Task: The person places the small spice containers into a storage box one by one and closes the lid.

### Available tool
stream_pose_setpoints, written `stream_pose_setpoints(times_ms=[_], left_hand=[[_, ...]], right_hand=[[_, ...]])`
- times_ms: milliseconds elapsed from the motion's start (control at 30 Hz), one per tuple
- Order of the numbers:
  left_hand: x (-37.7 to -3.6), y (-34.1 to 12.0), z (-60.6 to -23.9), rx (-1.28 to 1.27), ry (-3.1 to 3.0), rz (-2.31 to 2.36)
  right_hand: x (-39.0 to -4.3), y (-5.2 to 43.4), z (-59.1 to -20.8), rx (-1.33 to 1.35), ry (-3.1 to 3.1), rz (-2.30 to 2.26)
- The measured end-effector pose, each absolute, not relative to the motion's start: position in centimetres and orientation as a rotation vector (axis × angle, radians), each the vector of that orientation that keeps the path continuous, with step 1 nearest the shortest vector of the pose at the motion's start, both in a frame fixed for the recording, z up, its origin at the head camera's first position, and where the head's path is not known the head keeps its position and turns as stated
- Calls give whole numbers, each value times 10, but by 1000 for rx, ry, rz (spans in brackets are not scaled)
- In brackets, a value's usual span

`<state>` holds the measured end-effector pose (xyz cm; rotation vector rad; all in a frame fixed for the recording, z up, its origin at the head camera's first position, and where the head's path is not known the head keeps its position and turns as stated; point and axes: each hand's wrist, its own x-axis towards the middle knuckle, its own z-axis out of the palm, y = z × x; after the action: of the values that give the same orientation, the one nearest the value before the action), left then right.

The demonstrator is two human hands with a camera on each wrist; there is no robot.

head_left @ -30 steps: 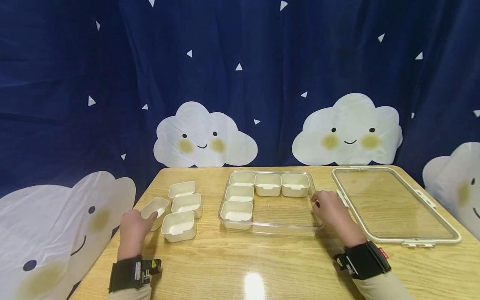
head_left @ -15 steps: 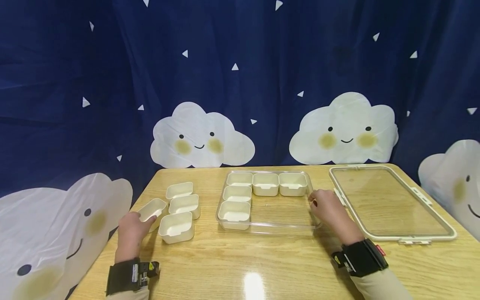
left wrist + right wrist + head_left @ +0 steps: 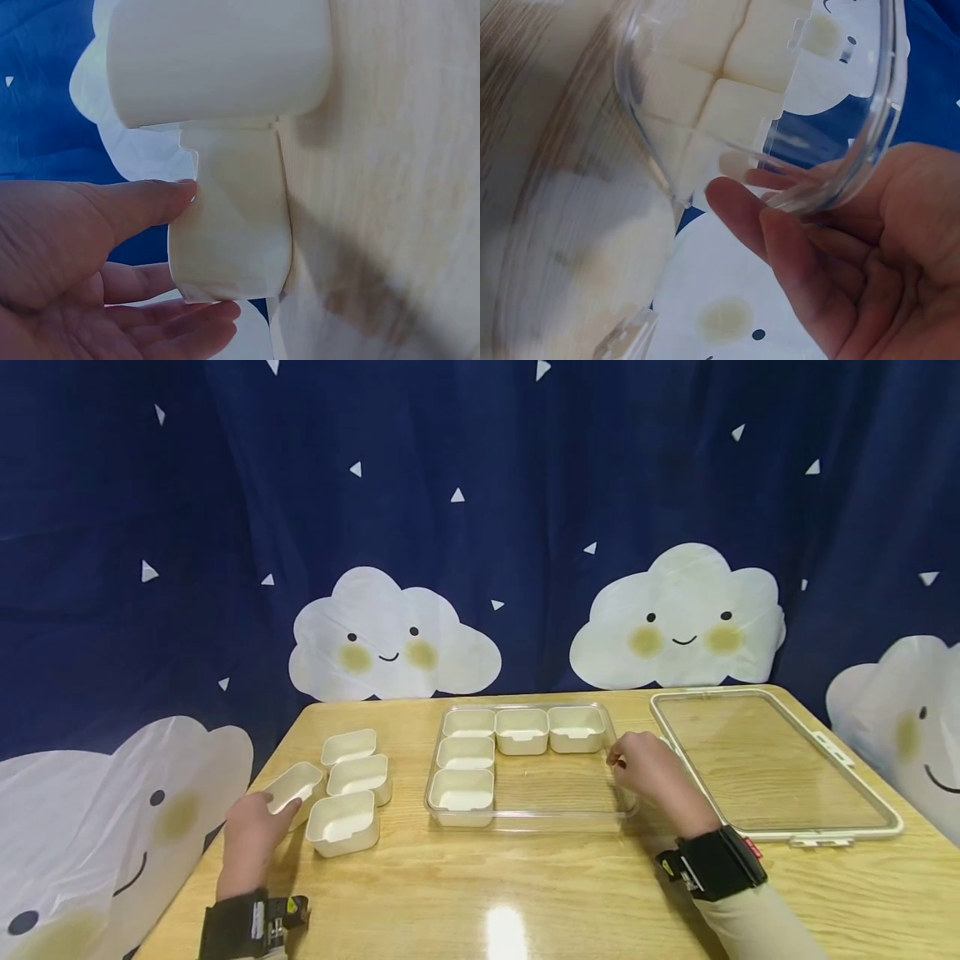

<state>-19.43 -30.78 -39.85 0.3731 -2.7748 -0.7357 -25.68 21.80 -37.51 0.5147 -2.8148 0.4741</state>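
At the table's left side my left hand (image 3: 253, 827) grips a small cream container (image 3: 296, 793) by its rim. In the left wrist view the thumb (image 3: 161, 201) lies at this container's rim, with the fingers on its far side and near end. Beside it stand three more cream containers, a back one (image 3: 349, 747), a middle one (image 3: 360, 775) and a front one (image 3: 342, 823). My right hand (image 3: 647, 768) holds the right wall of a clear plastic box (image 3: 555, 817), fingers hooked over its rim. Inside, several cream containers (image 3: 463, 788) line its left side and back.
To the right of the box lies a clear lid (image 3: 780, 760) with a cream frame and clips. The wooden table (image 3: 420, 893) ends at a dark blue curtain (image 3: 525, 527) with cloud shapes. Each wrist wears a black strap.
The head view has turned slightly to the right, so everything sits further left in it. Both hands keep their holds, and I see no clear movement of the containers or box.
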Motion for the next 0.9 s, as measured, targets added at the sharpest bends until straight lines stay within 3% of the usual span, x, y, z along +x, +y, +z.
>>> stream_pose_setpoints(times_ms=[900], left_hand=[[-201,-312,-403,340,-2826,-718]], right_hand=[[-257,217,-380,435,-2815,427]])
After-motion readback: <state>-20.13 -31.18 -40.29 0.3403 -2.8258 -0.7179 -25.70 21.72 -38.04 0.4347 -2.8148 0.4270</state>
